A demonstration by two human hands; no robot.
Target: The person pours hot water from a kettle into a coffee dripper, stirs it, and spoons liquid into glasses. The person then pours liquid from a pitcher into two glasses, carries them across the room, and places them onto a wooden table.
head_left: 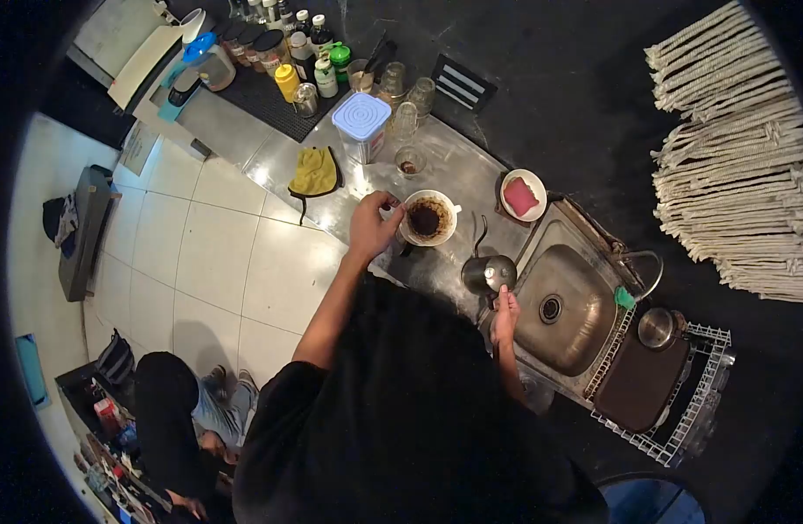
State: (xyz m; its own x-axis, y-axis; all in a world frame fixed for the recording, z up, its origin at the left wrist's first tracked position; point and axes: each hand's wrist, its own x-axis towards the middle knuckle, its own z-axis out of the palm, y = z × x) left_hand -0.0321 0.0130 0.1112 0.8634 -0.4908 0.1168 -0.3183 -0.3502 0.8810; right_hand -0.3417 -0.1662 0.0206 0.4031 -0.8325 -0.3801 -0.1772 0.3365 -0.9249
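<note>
My left hand [375,229] is at the left rim of a white coffee dripper [455,210], its fingers curled into a pinch; what lies between the fingertips, if anything, I cannot make out. Dark wet coffee grounds [428,218] cover the inside of the dripper. Lower right of it, my right hand [505,316] is closed on a dark metal gooseneck kettle [482,274], with the thin spout pointing up and away. The kettle's handle is mostly hidden by the hand. Behind the dripper is a small glass [409,161] with brown contents.
Right of the kettle is a metal sink [563,349]; a white bowl [541,194] with a pink sponge sits behind it. A lidded container [366,144], glasses and a yellow cloth [314,171] stand on the steel counter [270,157]. Another person [170,419] is at lower left.
</note>
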